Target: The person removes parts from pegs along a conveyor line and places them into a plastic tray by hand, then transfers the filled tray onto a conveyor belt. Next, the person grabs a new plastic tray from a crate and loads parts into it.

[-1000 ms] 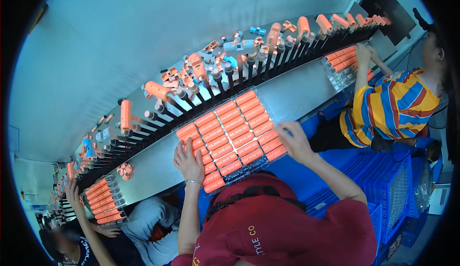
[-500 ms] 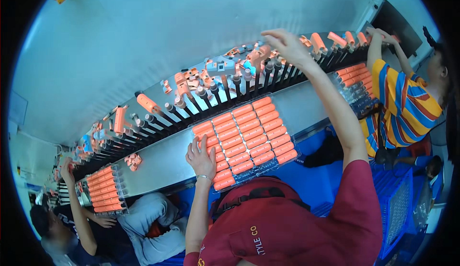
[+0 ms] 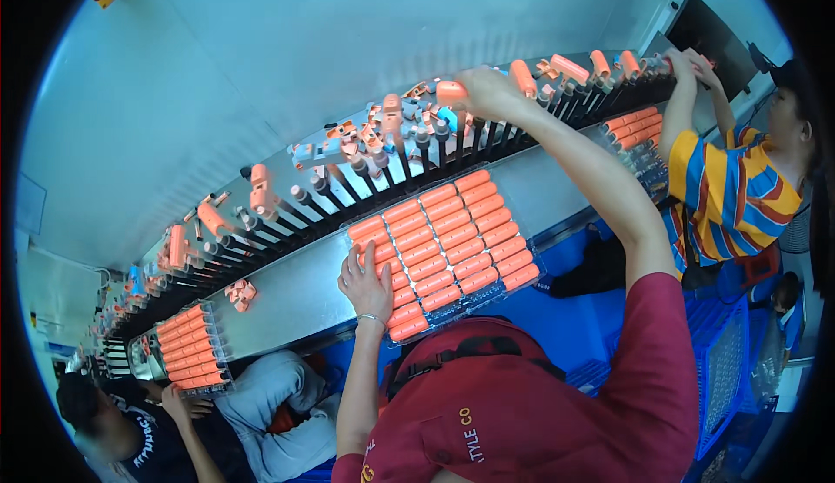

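Observation:
A clear plastic tray point(image 3: 439, 313) packed with rows of orange tube-shaped casings point(image 3: 448, 235) rests on the metal ledge before me. My left hand point(image 3: 369, 286), wearing a bracelet, lies on the tray's left side with its fingers spread over the casings. Across the line of posts reaches my right hand point(image 3: 489, 93), its fingers closed on an orange casing point(image 3: 450, 93) at a post top. Further left, another orange casing point(image 3: 391, 113) and a grey-blue piece point(image 3: 318, 152) sit on black posts point(image 3: 404, 163).
Loose small orange and grey parts point(image 3: 361, 139) lie behind the posts. Co-workers sit on both sides, near a left tray point(image 3: 217, 348) and a right tray point(image 3: 628, 157) of orange casings. An orange piece point(image 3: 241, 294) lies on the metal ledge point(image 3: 287, 296).
The posts and their pieces have shifted left. My right hand has moved left and down onto an orange casing. The left co-worker's raised arm has lowered; my left hand has stayed put.

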